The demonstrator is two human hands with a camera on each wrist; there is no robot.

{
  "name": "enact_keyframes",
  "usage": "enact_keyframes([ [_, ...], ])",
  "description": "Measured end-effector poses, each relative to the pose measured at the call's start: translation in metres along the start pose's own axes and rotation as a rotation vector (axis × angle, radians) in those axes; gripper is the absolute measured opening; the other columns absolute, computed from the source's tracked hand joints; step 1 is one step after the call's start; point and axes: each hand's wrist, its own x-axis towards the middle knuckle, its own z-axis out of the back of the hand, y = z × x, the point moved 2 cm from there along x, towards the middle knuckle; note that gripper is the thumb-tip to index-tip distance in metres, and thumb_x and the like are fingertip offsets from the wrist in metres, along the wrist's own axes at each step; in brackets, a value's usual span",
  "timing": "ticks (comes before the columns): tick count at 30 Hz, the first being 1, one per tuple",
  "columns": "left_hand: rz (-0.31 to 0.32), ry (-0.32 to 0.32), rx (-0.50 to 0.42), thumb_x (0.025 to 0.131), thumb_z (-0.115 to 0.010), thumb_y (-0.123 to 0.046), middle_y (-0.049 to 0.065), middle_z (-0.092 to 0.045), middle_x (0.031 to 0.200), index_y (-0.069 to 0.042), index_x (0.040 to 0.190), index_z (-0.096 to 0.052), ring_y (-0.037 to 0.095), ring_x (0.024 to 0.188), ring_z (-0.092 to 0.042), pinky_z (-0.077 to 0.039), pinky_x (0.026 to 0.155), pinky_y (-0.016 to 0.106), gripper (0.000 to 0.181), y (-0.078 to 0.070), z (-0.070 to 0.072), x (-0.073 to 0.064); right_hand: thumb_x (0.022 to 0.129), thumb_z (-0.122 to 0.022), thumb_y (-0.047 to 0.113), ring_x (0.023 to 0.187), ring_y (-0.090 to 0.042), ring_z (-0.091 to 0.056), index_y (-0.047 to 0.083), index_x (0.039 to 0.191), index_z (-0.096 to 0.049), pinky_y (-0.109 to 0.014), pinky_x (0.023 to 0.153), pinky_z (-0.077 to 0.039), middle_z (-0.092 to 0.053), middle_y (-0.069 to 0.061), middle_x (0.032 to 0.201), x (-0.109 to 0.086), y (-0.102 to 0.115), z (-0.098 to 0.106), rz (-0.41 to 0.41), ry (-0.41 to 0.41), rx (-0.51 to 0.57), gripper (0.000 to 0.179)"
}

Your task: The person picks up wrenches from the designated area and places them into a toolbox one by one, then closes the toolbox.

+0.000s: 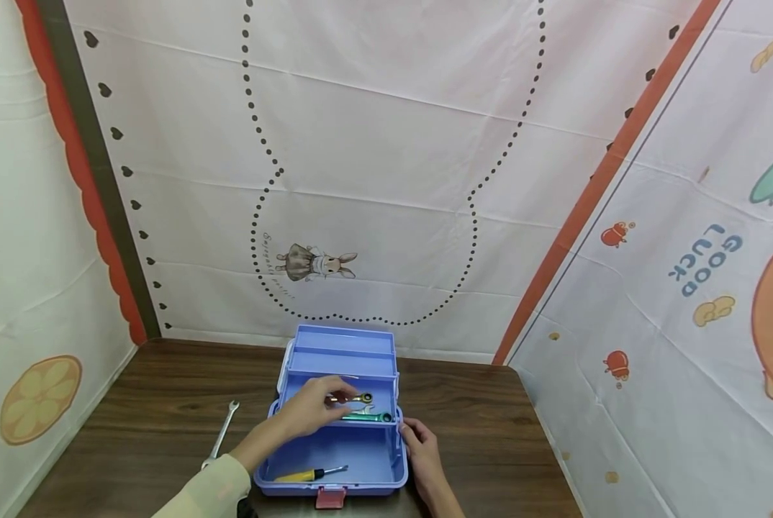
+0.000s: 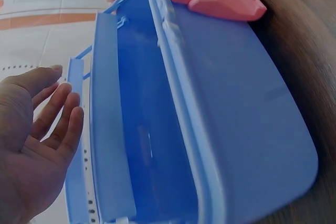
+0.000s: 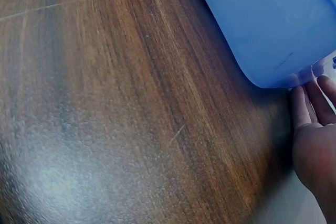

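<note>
A blue plastic toolbox [image 1: 335, 491] stands with its lid up and its upper tray folded out. My left hand [image 1: 318, 406] hovers over that tray, thumb and fingers apart around a gold-toned ratchet wrench [image 1: 364, 397]. In the left wrist view the left hand [image 2: 39, 135] has loosely bent fingers, and no tool shows in it. A green ratchet wrench [image 1: 376, 417] lies in the tray just in front. My right hand [image 1: 423, 453] rests against the toolbox's right side; in the right wrist view its extended fingers [image 3: 300, 108] touch the box's corner.
A yellow-handled screwdriver [image 1: 305, 475] lies in the toolbox's lower compartment. To the left, a silver wrench [image 1: 221, 435] lies on the brown wooden table [image 1: 484, 432]. A pink latch [image 1: 330, 498] hangs at the box's front. Printed cloth walls [image 1: 373, 144] enclose the table.
</note>
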Motion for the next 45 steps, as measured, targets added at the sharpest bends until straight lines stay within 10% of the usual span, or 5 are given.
enact_keyframes([
  [19, 0.07, -0.179, 0.041, 0.095, -0.08, -0.007, 0.007, -0.074, 0.116, -0.007, 0.128, -0.073, 0.025, 0.103, -0.071, -0.06, 0.084, 0.03, 0.033, 0.036, 0.076, -0.049, 0.108, -0.063, 0.024, 0.101, -0.014, -0.066, -0.004, 0.128, -0.068, -0.027, 0.084, -0.057, -0.07, -0.006, 0.114, -0.001, 0.001, 0.0, 0.022, 0.009, -0.023, 0.035],
  [45, 0.165, -0.271, 0.161, 0.093, -0.083, -0.008, 0.008, -0.075, 0.112, -0.007, 0.122, -0.073, 0.022, 0.098, -0.071, -0.062, 0.08, 0.036, 0.031, 0.069, 0.11, -0.086, 0.106, -0.065, 0.026, 0.103, -0.016, -0.065, -0.003, 0.128, -0.068, -0.028, 0.086, -0.056, -0.07, -0.009, 0.118, -0.001, 0.003, 0.001, 0.003, 0.01, -0.039, 0.037],
])
